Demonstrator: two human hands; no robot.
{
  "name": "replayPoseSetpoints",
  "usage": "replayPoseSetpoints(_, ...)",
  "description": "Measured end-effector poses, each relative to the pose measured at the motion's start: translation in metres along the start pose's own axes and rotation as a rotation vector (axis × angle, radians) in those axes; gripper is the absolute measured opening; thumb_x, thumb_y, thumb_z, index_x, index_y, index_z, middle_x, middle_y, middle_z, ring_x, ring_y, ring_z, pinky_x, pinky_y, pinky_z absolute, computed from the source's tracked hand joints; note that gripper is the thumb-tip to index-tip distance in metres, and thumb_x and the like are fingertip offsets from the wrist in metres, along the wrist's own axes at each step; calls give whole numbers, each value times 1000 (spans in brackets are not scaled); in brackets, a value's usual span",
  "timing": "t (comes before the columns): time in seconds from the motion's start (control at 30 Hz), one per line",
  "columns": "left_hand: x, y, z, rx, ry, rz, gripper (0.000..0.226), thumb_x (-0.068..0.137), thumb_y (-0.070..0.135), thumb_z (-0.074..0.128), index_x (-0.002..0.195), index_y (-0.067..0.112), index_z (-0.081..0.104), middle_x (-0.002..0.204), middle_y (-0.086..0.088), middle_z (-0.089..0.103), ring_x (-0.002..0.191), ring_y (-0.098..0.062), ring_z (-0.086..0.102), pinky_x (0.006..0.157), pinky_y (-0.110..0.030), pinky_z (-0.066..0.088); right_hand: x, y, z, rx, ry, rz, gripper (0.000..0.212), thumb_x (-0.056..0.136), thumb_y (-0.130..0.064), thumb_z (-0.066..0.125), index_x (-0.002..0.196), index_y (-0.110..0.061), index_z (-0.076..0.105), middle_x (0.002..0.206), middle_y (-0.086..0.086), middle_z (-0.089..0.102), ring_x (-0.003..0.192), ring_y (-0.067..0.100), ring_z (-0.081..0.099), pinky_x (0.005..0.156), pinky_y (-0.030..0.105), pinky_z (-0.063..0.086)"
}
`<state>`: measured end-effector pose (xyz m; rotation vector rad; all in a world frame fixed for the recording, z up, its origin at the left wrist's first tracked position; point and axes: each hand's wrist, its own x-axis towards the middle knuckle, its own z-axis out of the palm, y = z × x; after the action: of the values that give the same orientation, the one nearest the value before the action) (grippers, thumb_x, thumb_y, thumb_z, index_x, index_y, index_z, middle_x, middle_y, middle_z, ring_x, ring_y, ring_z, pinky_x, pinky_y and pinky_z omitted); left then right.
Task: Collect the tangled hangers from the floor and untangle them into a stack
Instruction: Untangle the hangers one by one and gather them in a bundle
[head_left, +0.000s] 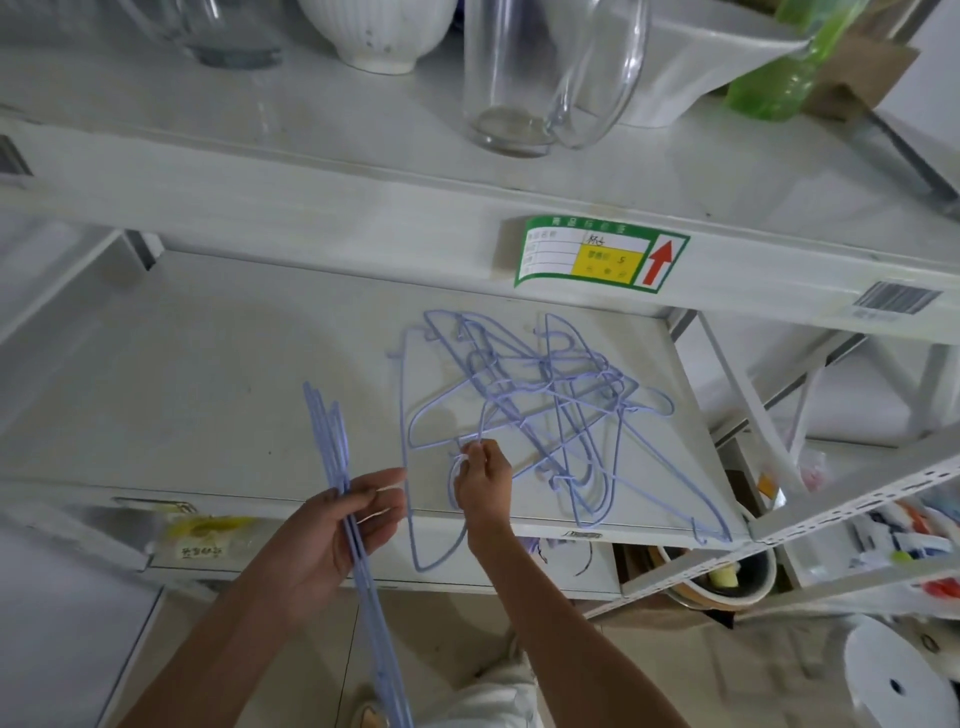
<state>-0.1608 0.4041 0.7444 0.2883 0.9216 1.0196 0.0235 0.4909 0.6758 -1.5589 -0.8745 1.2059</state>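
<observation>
A tangle of light purple wire hangers (545, 395) lies on the white lower shelf (208, 374), right of centre, with some hangers poking over the shelf's front edge. My left hand (337, 530) is closed around a flat bundle of aligned purple hangers (332, 441), held edge-on and running from above the shelf down past my wrist. My right hand (483, 483) pinches the hook of one hanger (460, 467) at the near side of the tangle.
The upper shelf (363, 171) holds a glass pitcher (550, 73), a white ribbed bowl (379, 31), another glass vessel and a green bottle (779, 73). A green price label (597, 257) sticks on its edge. Boxes, bowls and clutter sit lower right; tiled floor is below.
</observation>
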Motion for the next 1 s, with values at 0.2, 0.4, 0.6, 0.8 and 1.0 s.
replayPoseSetpoints(0.2,20,1,4,95,59,8,39,105,8,41,107,9,79,86,-9,80,73,-16,78,60,-23,63,2,8,-24,-278,-175,133,16,99,-18,52,94,-7,63,60,12,67,33,16,49,38,21,39)
replayPoseSetpoints(0.4,48,-26,27,337,154,26,30,107,30,47,115,22,75,107,-5,79,88,-17,77,73,-30,55,9,-6,-42,-221,-227,251,25,93,-8,51,101,-12,74,84,17,76,60,31,73,70,48,66)
replayPoseSetpoints(0.6,86,-47,54,383,249,26,34,107,31,48,128,12,68,124,-15,71,109,-35,70,79,-38,60,40,-25,-125,-1075,96,-388,23,96,-29,56,115,-28,69,117,0,67,102,24,69,75,32,52)
replayPoseSetpoints(0.8,109,-60,58,307,266,-20,37,110,29,41,124,6,66,125,-19,69,94,-34,73,75,-41,61,77,-15,-190,-1539,-304,-471,36,102,-51,47,116,-20,59,118,3,56,99,33,70,82,39,55)
replayPoseSetpoints(1.0,122,-73,45,25,221,70,47,110,32,39,120,-7,63,112,-30,69,84,-34,77,81,-44,64,93,-16,-203,-1343,-178,-704,23,105,-35,51,93,-20,62,92,-1,64,70,31,69,58,36,53)
